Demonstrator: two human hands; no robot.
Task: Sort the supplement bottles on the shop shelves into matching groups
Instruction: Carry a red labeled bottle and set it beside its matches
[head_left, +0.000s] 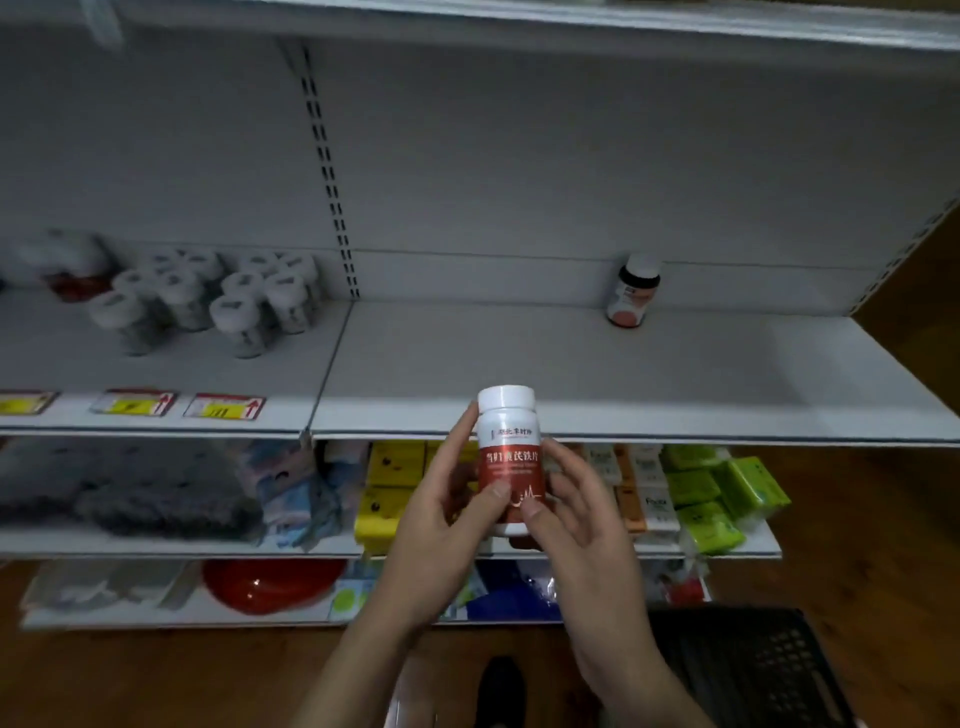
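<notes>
Both my left hand (441, 499) and right hand (582, 499) curl fingers round the red bottle (511, 462); misread label risks shelving beside far-left white-capped bottles (208, 301), wrong group.

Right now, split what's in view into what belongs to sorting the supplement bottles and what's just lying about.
Belongs to the job:
- red-label bottle with white cap, held by left hand and right hand
- white-capped bottles grouped on the shelf's left section
- dark-capped bottle alone at the right

Lying about:
- yellow packs and green packs on the shelf below
- black basket on the floor
</notes>
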